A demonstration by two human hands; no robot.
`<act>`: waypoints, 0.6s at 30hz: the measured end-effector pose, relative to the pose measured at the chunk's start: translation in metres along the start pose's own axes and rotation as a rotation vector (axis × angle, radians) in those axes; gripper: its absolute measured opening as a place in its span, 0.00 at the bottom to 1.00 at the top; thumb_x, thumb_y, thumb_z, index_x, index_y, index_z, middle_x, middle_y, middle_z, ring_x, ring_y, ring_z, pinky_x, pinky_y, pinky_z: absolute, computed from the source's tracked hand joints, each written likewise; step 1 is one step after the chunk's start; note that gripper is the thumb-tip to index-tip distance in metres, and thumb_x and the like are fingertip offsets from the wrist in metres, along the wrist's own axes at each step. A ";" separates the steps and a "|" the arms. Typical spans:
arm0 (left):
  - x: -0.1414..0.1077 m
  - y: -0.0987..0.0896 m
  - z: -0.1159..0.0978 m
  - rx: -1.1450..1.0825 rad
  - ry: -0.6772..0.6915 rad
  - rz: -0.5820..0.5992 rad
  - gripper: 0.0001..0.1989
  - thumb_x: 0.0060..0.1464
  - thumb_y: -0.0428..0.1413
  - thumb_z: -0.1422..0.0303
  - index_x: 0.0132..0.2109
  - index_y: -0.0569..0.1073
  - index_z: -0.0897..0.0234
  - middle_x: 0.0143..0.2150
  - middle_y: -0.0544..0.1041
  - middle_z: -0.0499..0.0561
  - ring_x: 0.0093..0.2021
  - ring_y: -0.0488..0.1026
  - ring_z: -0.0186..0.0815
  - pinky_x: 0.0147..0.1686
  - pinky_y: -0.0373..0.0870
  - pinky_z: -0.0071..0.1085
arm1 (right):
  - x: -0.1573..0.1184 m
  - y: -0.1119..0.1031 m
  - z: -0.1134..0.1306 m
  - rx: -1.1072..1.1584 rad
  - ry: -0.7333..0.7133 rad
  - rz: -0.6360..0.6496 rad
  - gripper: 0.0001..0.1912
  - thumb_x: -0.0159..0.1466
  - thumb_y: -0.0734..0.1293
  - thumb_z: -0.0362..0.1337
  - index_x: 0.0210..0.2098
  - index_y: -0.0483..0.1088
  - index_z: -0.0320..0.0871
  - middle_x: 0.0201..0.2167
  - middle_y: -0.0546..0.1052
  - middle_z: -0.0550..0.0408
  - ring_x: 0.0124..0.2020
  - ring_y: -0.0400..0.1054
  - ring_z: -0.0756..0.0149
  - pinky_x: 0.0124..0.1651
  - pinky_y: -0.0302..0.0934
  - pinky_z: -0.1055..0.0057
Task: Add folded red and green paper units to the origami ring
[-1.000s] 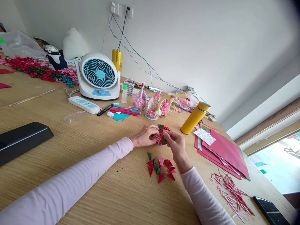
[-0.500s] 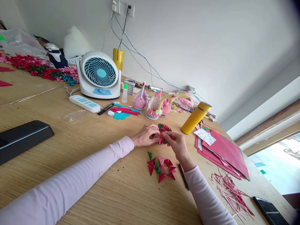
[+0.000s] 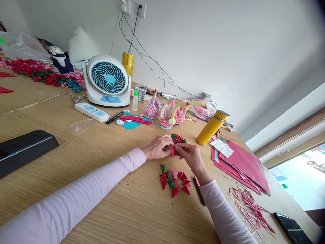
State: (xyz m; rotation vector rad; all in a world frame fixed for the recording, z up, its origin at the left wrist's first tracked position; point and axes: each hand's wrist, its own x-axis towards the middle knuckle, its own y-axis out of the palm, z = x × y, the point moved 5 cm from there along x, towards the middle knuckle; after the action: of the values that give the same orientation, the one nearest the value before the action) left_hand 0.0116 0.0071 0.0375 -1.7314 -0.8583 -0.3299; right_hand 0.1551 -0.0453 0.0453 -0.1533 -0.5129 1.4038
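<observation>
A round ring of folded paper pieces (image 3: 178, 138), red and pink with green at its edge, is between my two hands on the table. My left hand (image 3: 159, 147) grips its left side, fingers closed over the rim. My right hand (image 3: 191, 155) pinches at the ring's front and middle with thumb and forefinger; any small piece between those fingertips is hidden. Nearer to me lie several loose folded paper triangles (image 3: 175, 192) in red, pink and green. Under my right forearm a thin dark pen-like object (image 3: 199, 191) partly shows.
Behind the ring stand paper swans (image 3: 166, 115) and a tilted-looking yellow flask (image 3: 212, 128). A white fan (image 3: 108, 79) is at the back left. On the right lie red paper sheets (image 3: 246, 162), paper strips (image 3: 250, 210) and a phone (image 3: 291, 227). A black case (image 3: 27, 150) sits left.
My right hand has shifted very slightly left against the ring. My left hand keeps its hold, and the loose triangles have not moved.
</observation>
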 end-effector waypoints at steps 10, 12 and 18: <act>-0.004 0.001 0.001 0.013 -0.067 0.005 0.08 0.52 0.56 0.72 0.41 0.68 0.63 0.42 0.74 0.53 0.47 0.70 0.42 0.48 0.66 0.37 | -0.005 0.001 0.003 -0.331 -0.022 0.006 0.11 0.61 0.68 0.43 0.35 0.81 0.45 0.17 0.75 0.59 0.18 0.71 0.68 0.26 0.61 0.75; -0.005 0.001 0.002 0.010 -0.087 0.001 0.12 0.51 0.57 0.71 0.43 0.67 0.63 0.43 0.73 0.53 0.46 0.71 0.42 0.48 0.67 0.38 | -0.004 0.000 0.002 -0.353 -0.019 0.016 0.10 0.61 0.68 0.43 0.36 0.80 0.46 0.19 0.77 0.58 0.19 0.72 0.68 0.27 0.62 0.74; -0.006 0.001 0.001 -0.010 -0.085 0.015 0.13 0.51 0.56 0.72 0.44 0.65 0.63 0.43 0.73 0.53 0.47 0.71 0.42 0.49 0.66 0.38 | -0.002 -0.002 0.003 -0.423 -0.026 0.052 0.10 0.62 0.68 0.44 0.37 0.80 0.48 0.21 0.78 0.58 0.20 0.73 0.67 0.29 0.63 0.73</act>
State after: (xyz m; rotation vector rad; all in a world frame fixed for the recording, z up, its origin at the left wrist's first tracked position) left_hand 0.0082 0.0055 0.0334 -1.7706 -0.9059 -0.2523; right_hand 0.1556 -0.0486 0.0481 -0.4920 -0.8289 1.3342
